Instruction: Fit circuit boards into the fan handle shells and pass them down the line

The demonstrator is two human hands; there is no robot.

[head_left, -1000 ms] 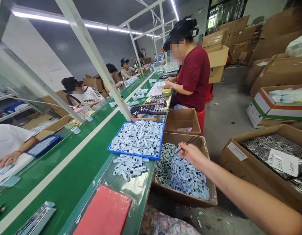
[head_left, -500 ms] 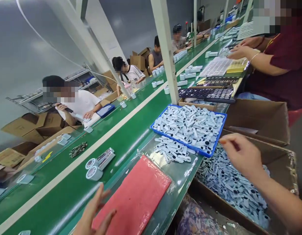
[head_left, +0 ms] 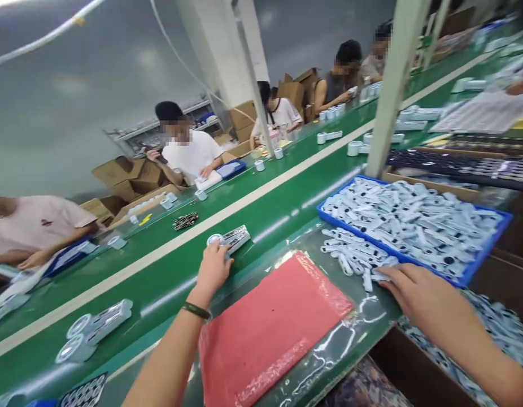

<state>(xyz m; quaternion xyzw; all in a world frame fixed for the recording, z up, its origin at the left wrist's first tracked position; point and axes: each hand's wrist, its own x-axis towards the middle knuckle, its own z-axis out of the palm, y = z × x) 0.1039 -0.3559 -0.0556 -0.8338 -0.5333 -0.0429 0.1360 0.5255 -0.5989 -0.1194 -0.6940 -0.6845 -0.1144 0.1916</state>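
Note:
My left hand (head_left: 213, 265) reaches over the green conveyor belt, its fingers closed around the round end of a light-blue plastic housing (head_left: 238, 238) with a long handle-like part. The grip hides part of that housing. A green bangle (head_left: 196, 310) circles the left wrist. My right hand (head_left: 426, 294) is at the edge of a loose pile of small light-blue plastic strips (head_left: 350, 249), thumb and fingers pinching one strip (head_left: 378, 275). Beside it stands a blue tray (head_left: 469, 277) heaped with similar strips, some with dark oval spots. A red pad (head_left: 270, 328) lies between my arms.
Another pair of light-blue housings (head_left: 94, 330) lies on the belt (head_left: 168, 282) at left. A white post (head_left: 392, 90) rises behind the tray. Below right is a box of more strips (head_left: 494, 322). Several co-workers sit along the far side; a person's hand shows at far right.
My left hand has moved forward from above the red pad onto the housing. My right hand has come from above the box to the loose pile and pinches a strip. The view has turned left.

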